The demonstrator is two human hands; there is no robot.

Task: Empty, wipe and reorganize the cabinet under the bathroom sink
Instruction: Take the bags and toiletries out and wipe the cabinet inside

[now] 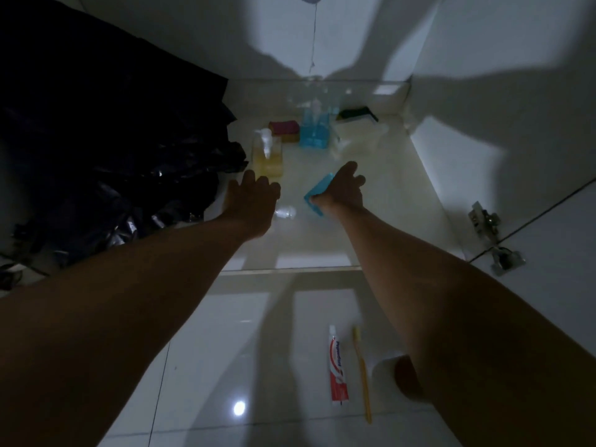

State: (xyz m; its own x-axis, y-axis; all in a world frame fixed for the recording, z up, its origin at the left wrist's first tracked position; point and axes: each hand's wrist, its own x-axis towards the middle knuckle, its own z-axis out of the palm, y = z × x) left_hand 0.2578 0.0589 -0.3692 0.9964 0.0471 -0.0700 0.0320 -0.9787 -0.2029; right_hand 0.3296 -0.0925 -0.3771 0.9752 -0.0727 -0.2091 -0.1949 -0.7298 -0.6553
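- Blue flat thing [317, 193] is pinched in the right hand [345, 190], thumb under it and fingers curled over it. It is held up on its edge inside the cabinet [429, 175]. Its long side slants from near the person toward the back right. I cannot tell if it is a sponge or a box.
- The left hand [254, 201] reaches into the cabinet too. Its fingers are straight and it holds nothing.
- Just beside the left hand lies a small clear bottle [285, 211], tipped on its side on the cabinet floor.
- A yellow pump bottle [267, 158] stands up just past the left fingers. It is partly full of yellow liquid, and its white pump points toward the person.
- Farther back stands a blue pump bottle [314, 132] with blue liquid in it.
- A dark red roll [283, 126] lies on its side between the two pump bottles, near the back.
- A black and yellow sponge [356, 115] lies flat in the back right corner.
- A big black plastic bag [113, 140] fills the left side.
- On the floor [225, 350] in front of the cabinet lie a toothpaste tube [338, 366] and a yellow toothbrush [362, 372], side by side. Both point long-ways at the cabinet, cap and bristles toward it.
- A white paper roll [385, 369] sits just right of the toothbrush, partly hidden by the right arm.
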